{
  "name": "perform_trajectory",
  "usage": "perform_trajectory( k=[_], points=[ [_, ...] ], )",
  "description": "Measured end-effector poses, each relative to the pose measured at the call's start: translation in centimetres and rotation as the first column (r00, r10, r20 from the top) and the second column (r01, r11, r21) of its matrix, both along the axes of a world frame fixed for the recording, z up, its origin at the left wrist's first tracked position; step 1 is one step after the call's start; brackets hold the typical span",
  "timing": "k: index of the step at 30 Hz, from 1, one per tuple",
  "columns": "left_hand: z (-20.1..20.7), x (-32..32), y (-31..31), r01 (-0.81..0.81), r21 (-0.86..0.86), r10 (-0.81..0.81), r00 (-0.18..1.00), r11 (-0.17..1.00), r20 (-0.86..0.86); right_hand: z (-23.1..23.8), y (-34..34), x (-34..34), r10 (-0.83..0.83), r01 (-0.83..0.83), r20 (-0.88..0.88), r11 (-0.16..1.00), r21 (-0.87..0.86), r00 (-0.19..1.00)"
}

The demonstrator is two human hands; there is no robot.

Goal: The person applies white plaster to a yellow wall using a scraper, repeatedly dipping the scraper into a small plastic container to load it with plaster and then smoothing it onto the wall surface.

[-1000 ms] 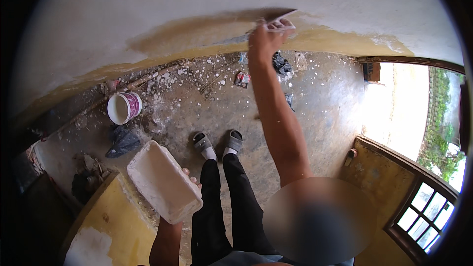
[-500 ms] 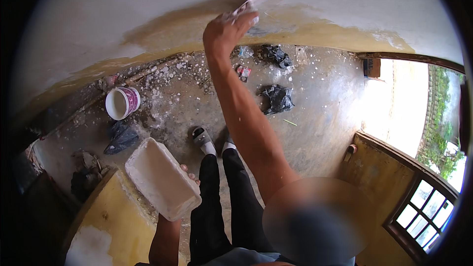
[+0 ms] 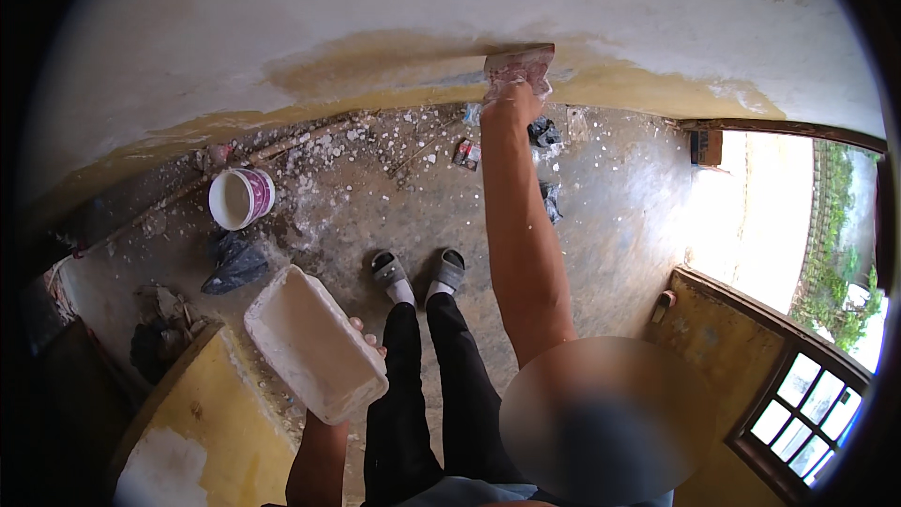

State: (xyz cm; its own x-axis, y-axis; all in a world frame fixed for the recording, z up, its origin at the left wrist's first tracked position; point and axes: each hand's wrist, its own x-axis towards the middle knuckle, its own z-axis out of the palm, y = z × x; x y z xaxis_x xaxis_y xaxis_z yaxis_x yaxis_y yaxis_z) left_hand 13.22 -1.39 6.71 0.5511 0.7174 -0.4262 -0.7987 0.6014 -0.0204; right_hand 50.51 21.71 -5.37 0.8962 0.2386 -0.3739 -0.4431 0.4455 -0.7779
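Observation:
My left hand grips a white rectangular tub from beneath and its right side; pale putty coats the tub's walls and bottom. With my right arm stretched forward, my right hand is closed on a wide, flat putty scraper smeared with white and reddish-brown. The scraper's far edge meets the wall, low down, at a yellow-brown patch bordered by white coating. My right forearm hides part of the floor and the dark plastic bags.
A white and purple bucket stands on the floor left of my feet, near a dark plastic bag. White crumbs and a long pole lie along the wall's base. At right are a bright doorway and an open yellow door.
My right hand and the scraper have moved right and down along the wall, and the scraper now shows its broad face. My left hand and the tub are nearly unchanged.

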Motion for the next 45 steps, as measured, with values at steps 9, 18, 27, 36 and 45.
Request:
perform_trajectory(
  k=[9,18,27,36,45],
  points=[
    [0.0,-0.4,0.1,-0.009,-0.008,0.009,1.0,1.0,0.011,2.9,-3.7,-4.4,0.314,-0.02,0.483,0.853,-0.521,0.818],
    [-0.8,-0.9,-0.4,-0.018,-0.01,0.019,0.999,1.0,0.05,2.5,0.2,-0.9,0.267,0.101,0.613,0.862,-0.497,0.744],
    [-0.2,-1.2,-0.3,-0.018,0.016,0.019,0.994,1.0,-0.109,-5.1,-4.5,-9.0,0.617,0.03,0.562,0.659,-0.752,0.551],
    [-0.3,-1.9,-0.4,-0.069,-0.071,0.068,0.998,0.995,-0.015,6.4,-6.4,12.9,0.083,0.215,0.707,0.922,-0.322,0.703],
    [-0.9,-0.3,-0.1,0.047,0.018,-0.047,0.999,0.999,-0.004,-2.4,-3.0,3.3,0.232,0.137,0.719,0.9,-0.415,0.655]
  ],
)
